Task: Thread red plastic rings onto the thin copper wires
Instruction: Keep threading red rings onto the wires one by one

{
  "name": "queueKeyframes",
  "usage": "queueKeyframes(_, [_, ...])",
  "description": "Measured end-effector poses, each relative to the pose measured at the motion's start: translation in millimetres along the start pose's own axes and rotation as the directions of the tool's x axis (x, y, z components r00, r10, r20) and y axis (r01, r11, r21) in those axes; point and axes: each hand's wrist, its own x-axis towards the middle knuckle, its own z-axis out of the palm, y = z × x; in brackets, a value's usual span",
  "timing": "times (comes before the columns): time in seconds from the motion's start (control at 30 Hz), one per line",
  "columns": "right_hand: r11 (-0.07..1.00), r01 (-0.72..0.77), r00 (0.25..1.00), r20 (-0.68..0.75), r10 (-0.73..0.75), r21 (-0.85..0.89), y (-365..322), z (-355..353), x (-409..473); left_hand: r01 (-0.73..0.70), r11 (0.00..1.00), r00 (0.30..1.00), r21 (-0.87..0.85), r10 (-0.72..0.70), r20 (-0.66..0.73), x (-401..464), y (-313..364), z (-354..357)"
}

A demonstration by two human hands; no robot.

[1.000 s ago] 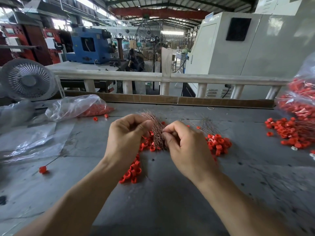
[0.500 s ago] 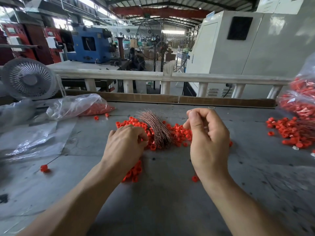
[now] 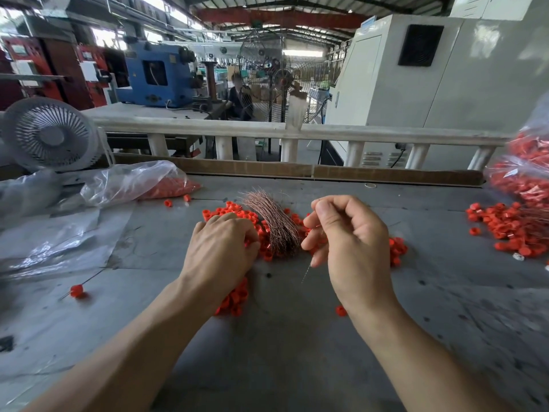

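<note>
1. Far left of the left hand: a small white desk fan (image 3: 49,135), with a clear plastic bag (image 3: 133,182) of red parts lying beside it on the grey table (image 3: 282,352).
2. Nearer, left of the left hand: a single threaded ring (image 3: 77,290) sitting on a thin wire, well apart from the rest.
3. Left hand (image 3: 219,254): palm down, fingers curled into the pile of red plastic rings (image 3: 237,214); cannot tell whether a ring is pinched, fingertips hidden.
4. Between the hands: a bundle of thin copper wires (image 3: 274,221) lying on the rings, fanning out at its far end, just beside both hands.
5. Right hand (image 3: 350,242): raised above the table, thumb and forefinger pinching a single copper wire (image 3: 309,267) that hangs down toward the table; other fingers curled.
6. Under and right of the right hand: more red rings, plus one loose ring (image 3: 341,310) near the wrist.
7. Far right: a scattered heap of threaded rings (image 3: 511,227) and a full bag of red rings (image 3: 525,173) at the frame's edge.
</note>
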Motion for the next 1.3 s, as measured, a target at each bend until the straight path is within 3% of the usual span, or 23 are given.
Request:
queueKeyframes(0.2, [0.995, -0.068, 0.996, 0.055, 0.072, -0.077, 8, 1, -1, 0.018, 0.991, 0.997, -0.133, -0.028, -0.074, -2, 4, -4])
queueKeyframes(0.3, [0.992, -0.076, 0.995, 0.061, 0.082, -0.1, 9, 1, -1, 0.047, 0.917, 0.993, -0.396, -0.085, -0.078, -3, 10, -7])
queueKeyframes(0.47, [0.987, -0.034, 0.996, 0.076, 0.047, -0.159, 7, -1, 0, 0.113, 0.48, 0.993, -0.87, -0.094, 0.077, -6, 25, -13])
queueKeyframes(0.57, [0.98, 0.015, 0.995, 0.102, 0.005, -0.199, 5, -2, -1, 0.15, 0.219, 0.987, -0.964, -0.088, 0.134, -5, 33, -15])
queueKeyframes(0.67, [0.977, 0.047, 0.991, 0.133, -0.02, -0.207, 3, -2, -1, 0.184, 0.065, 0.981, -0.981, -0.067, 0.18, -7, 38, -18])
queueKeyframes(0.93, [0.976, 0.088, 0.988, 0.141, -0.06, -0.2, 2, -2, -2, 0.206, 0.028, 0.978, -0.978, -0.035, 0.205, -9, 37, -21])
queueKeyframes(1.3, [0.962, 0.144, 0.985, 0.124, -0.118, -0.23, 2, -1, -3, 0.208, 0.096, 0.978, -0.973, -0.005, 0.208, -10, 34, -20])
